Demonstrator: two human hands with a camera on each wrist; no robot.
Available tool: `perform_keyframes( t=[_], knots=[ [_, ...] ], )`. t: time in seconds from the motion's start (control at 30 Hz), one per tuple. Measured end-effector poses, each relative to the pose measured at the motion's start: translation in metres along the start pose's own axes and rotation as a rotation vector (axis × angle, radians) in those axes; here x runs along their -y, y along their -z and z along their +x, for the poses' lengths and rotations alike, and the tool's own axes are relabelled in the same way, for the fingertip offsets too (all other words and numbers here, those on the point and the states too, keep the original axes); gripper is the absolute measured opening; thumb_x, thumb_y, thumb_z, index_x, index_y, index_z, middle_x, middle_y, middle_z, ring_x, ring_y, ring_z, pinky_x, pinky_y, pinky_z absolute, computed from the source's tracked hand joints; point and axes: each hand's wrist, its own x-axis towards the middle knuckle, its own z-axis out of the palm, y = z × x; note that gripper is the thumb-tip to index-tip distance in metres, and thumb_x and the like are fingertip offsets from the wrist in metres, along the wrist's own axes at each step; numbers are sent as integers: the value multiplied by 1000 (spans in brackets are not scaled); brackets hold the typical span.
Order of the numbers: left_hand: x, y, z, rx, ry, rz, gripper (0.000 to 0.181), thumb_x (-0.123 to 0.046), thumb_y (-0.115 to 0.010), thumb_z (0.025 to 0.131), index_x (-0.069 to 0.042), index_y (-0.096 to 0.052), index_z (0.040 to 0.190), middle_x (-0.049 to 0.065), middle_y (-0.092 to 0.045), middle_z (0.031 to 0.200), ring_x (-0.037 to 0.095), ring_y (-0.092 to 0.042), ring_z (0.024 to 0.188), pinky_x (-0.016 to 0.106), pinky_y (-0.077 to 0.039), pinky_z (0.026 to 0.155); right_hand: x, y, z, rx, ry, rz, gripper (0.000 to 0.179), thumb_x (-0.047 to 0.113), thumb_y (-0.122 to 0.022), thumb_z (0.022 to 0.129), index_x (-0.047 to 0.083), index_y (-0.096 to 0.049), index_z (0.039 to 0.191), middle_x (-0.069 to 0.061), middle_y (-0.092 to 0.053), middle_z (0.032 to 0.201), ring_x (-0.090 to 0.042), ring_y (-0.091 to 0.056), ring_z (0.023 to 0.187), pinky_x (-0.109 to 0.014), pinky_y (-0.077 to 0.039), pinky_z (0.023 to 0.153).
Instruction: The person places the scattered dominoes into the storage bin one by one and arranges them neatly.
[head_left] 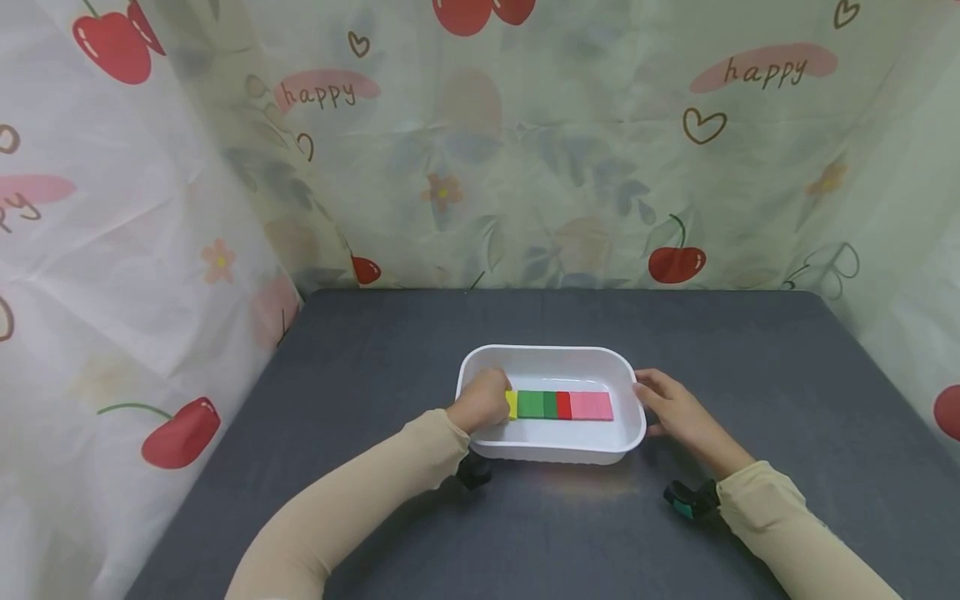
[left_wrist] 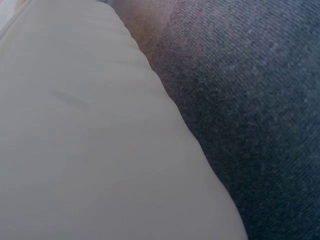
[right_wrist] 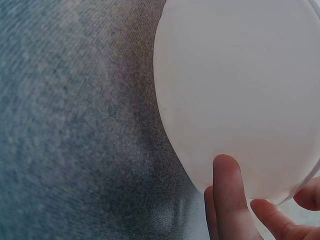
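A white rectangular tray (head_left: 555, 442) stands on the dark table. Inside it lies a row of flat coloured blocks: a yellow block (head_left: 513, 405), green blocks (head_left: 536, 405), a red block (head_left: 563, 406) and pink blocks (head_left: 592, 406). My left hand (head_left: 483, 400) reaches over the tray's left rim, fingers bent down at the yellow end. It hides that end, so a pinch cannot be made out. My right hand (head_left: 675, 410) rests against the tray's right end with relaxed fingers. One extended finger (right_wrist: 230, 185) touches the outer wall in the right wrist view.
Dark cloth covers the table (head_left: 390, 350). A printed curtain (head_left: 525, 167) hangs behind it and at both sides. A black wrist device (head_left: 692, 500) shows beside the right sleeve. Mostly the left sleeve (left_wrist: 100, 140) fills the left wrist view.
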Motion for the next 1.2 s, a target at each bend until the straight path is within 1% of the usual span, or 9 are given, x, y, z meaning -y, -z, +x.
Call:
perform_keyframes(
  t=[0.3, 0.53, 0.6, 0.67, 0.83, 1.1, 1.2],
  knots=[
    [-1, 0, -1, 11, 22, -3, 41, 9, -69, 73, 7, -64, 113, 17, -66, 109, 25, -60, 91, 34, -52, 85, -1, 1, 1, 6, 1, 2, 52, 32, -42, 104, -1, -33, 144, -30, -41, 143, -48, -48, 124, -44, -57, 77],
    [0, -1, 1, 2, 23, 7, 41, 9, -69, 72, 8, -64, 112, 17, -66, 107, 25, -59, 91, 35, -51, 86, -1, 1, 0, 12, -5, 3, 53, 33, -42, 104, 0, -33, 144, -29, -41, 143, -47, -48, 124, -44, -57, 78],
    [0, -1, 0, 4, 28, -5, 42, 9, -70, 71, 8, -64, 113, 17, -66, 107, 25, -59, 91, 36, -51, 87, -1, 1, 1, 13, -4, 7, 54, 34, -42, 104, -1, -33, 144, -30, -41, 143, -47, -49, 123, -44, -57, 78],
    [-1, 0, -1, 6, 35, -26, 43, 7, -73, 72, 8, -63, 113, 17, -66, 107, 25, -59, 91, 36, -51, 88, -1, 2, 1, 12, 0, 7, 53, 33, -42, 104, -2, -33, 144, -30, -41, 142, -47, -49, 123, -44, -57, 77],
    [-3, 0, -4, 4, 44, -75, 52, 1, -84, 65, 7, -62, 112, 15, -64, 104, 24, -56, 88, 37, -49, 89, -1, 1, 1, 7, 10, 3, 52, 31, -42, 104, -3, -33, 143, -31, -42, 141, -48, -50, 122, -44, -57, 76],
    [-1, -2, -4, 1, 28, -98, 52, -3, -87, 64, 6, -61, 108, 13, -61, 100, 23, -50, 88, 36, -47, 85, 0, 1, 1, 6, 10, 1, 52, 32, -41, 104, -2, -33, 143, -30, -41, 142, -48, -49, 122, -44, -57, 77],
    [-1, -3, -4, 3, 35, -111, 53, -3, -87, 64, 5, -60, 109, 13, -60, 102, 24, -50, 89, 36, -47, 86, 0, 1, 0, 6, 11, 1, 52, 32, -41, 104, -2, -33, 143, -31, -41, 142, -48, -48, 123, -44, -57, 77]
  ],
)
